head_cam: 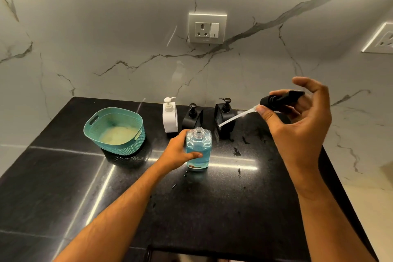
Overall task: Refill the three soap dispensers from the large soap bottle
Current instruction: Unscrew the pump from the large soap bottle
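Note:
The large clear soap bottle (198, 149) with blue liquid stands upright on the black counter (234, 208), its neck uncapped. My left hand (177, 152) grips its side. My right hand (297, 117) holds the bottle's black pump head (278, 101) up in the air to the right, its pale dip tube (236, 117) slanting down to the left. Three dispensers stand at the back against the wall: a white one (169, 117), a small black one (192, 118) and a larger black one (225, 119), all with pumps on.
A teal perforated basket (116, 128) sits at the left on the counter. Wet spots and specks dot the counter around the bottle. A wall socket (207, 27) is above the dispensers, another socket (380, 39) at far right. The counter's right edge drops to a light floor.

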